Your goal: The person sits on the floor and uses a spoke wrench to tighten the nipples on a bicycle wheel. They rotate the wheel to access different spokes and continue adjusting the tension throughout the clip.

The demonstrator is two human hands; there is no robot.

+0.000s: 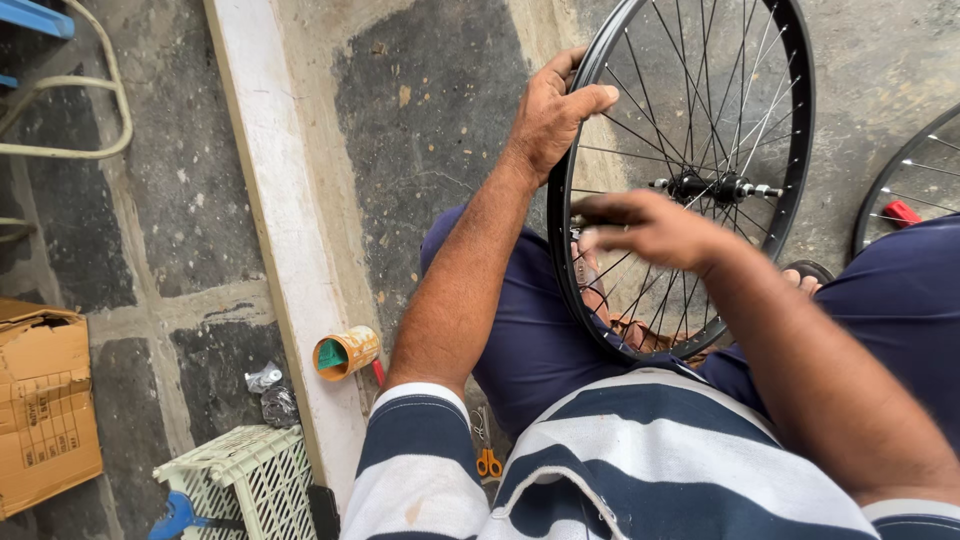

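A black bicycle wheel rim with thin metal spokes and a silver-ended hub stands upright between my knees. My left hand grips the rim at its upper left edge. My right hand is blurred, its fingers pinched at the rim's left side near a spoke end; what they hold is too small to tell. My legs are in dark blue trousers and my shirt is striped blue and white.
A second wheel with a red reflector lies at the right. A tipped orange can, a cardboard box, a pale plastic crate and orange-handled scissors sit on the concrete floor by a white painted strip.
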